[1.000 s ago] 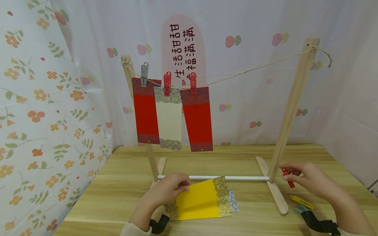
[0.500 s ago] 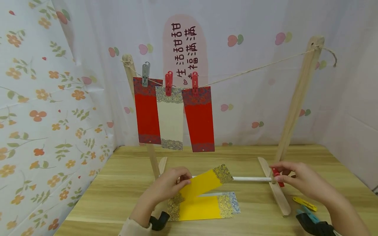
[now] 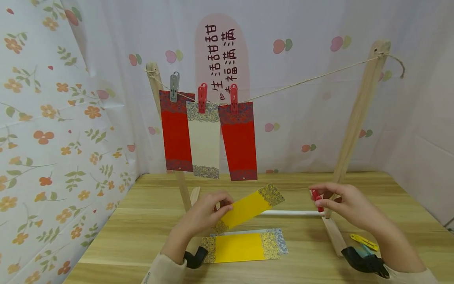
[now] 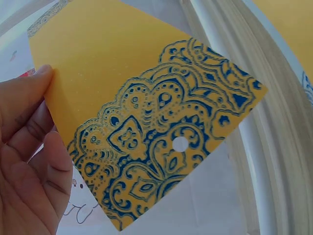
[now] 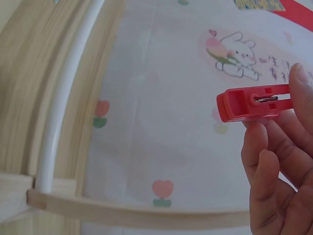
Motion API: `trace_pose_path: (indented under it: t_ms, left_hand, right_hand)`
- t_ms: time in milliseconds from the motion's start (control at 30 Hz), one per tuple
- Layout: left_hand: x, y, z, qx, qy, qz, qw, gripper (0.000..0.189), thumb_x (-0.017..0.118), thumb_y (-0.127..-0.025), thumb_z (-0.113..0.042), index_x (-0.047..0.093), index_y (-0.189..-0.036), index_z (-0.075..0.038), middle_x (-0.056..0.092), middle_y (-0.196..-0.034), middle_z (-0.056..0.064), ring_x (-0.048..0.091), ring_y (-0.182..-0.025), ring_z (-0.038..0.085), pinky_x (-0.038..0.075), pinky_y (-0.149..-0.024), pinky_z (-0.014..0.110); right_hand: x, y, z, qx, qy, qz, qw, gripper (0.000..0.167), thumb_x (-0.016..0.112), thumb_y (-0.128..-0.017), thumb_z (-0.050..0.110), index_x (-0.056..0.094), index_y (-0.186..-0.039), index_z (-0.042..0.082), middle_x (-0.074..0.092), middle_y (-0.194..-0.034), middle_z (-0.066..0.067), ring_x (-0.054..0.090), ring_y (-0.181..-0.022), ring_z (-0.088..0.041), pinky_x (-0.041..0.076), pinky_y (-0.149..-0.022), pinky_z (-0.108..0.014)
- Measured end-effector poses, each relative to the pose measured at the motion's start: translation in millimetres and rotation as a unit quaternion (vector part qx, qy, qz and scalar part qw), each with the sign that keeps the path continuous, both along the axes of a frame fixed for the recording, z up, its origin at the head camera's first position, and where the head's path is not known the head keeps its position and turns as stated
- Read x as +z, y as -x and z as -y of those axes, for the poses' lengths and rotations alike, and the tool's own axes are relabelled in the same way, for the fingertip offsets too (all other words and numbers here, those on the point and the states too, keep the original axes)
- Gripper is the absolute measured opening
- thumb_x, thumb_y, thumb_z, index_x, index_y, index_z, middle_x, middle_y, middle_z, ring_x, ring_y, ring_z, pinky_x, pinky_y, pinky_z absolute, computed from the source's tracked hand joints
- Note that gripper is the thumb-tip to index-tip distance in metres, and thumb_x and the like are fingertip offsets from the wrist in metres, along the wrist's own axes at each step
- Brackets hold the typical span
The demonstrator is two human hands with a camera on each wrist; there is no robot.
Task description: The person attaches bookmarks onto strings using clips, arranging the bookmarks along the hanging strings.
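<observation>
Just above the worktop (image 3: 142,236), a yellow patterned card (image 3: 248,208) slants up to the right, pinched at its edge by the person's left hand (image 3: 209,211), while the right hand (image 3: 342,201) grips a red clothespin (image 5: 237,105) between thumb and fingers near the right wooden post (image 3: 361,106). Below, a second yellow card (image 3: 238,248) lies partly over a blue-and-white card (image 3: 282,241), and a yellow clothespin (image 3: 364,242) rests beneath the right forearm. Farther back, two red cards (image 3: 238,150) flank a cream card (image 3: 204,144), all clipped to sagging twine (image 3: 308,81).
</observation>
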State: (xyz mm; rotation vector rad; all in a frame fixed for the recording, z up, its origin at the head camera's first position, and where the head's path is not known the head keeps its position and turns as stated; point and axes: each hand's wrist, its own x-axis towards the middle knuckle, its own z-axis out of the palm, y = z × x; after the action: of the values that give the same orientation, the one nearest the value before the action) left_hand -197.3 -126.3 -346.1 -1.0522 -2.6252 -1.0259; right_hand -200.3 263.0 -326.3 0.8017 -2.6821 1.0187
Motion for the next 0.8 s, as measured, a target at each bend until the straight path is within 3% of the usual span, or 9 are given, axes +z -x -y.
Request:
trace_pose_path:
  t_ms: [200, 467, 667, 800]
  left_hand:
    - [5.2, 4.4, -1.8, -0.004, -0.005, -0.019, 0.9998, 0.007, 0.063, -0.098, -0.012, 0.069, -0.1, -0.01, 0.067, -0.085, -0.001, 0.051, -0.072, 0.004, 0.047, -0.06, 0.018]
    - [21.4, 11.0, -7.6, -0.012, -0.016, -0.076, 0.9969, 0.006, 0.065, -0.096, -0.01, 0.069, -0.1, -0.008, 0.068, -0.087, 0.002, 0.054, -0.073, 0.007, 0.048, -0.06, 0.017]
    - [22.0, 12.1, -10.1, 0.014, -0.043, -0.111, 0.9927, 0.006, 0.068, -0.094, -0.009, 0.069, -0.1, -0.008, 0.069, -0.09, 0.002, 0.056, -0.074, 0.008, 0.048, -0.059, 0.017]
    - [21.5, 13.1, -12.7, 0.03, -0.071, -0.132, 0.9882, 0.005, 0.068, -0.093, -0.007, 0.069, -0.098, -0.008, 0.068, -0.087, 0.001, 0.053, -0.072, 0.008, 0.048, -0.058, 0.017]
  right_hand:
    - [6.5, 1.3, 13, 0.017, 0.023, -0.037, 0.9989, 0.031, 0.071, -0.09, 0.006, 0.067, -0.121, 0.004, 0.071, -0.093, 0.007, 0.062, -0.079, 0.003, 0.054, -0.062, -0.023]
    - [20.7, 4.5, 28, 0.016, 0.052, -0.08, 0.9953, 0.033, 0.072, -0.088, 0.005, 0.068, -0.121, 0.008, 0.071, -0.093, 0.0, 0.061, -0.079, 0.001, 0.051, -0.06, -0.022]
    - [35.9, 2.7, 32, -0.017, 0.065, -0.122, 0.9902, 0.035, 0.075, -0.086, 0.005, 0.069, -0.12, 0.009, 0.072, -0.093, 0.01, 0.06, -0.08, 0.004, 0.05, -0.061, -0.019]
    - [45.6, 4.2, 34, -0.014, 0.078, -0.143, 0.9865, 0.036, 0.076, -0.085, 0.006, 0.069, -0.121, 0.009, 0.071, -0.094, 0.015, 0.06, -0.078, 0.004, 0.049, -0.062, -0.016]
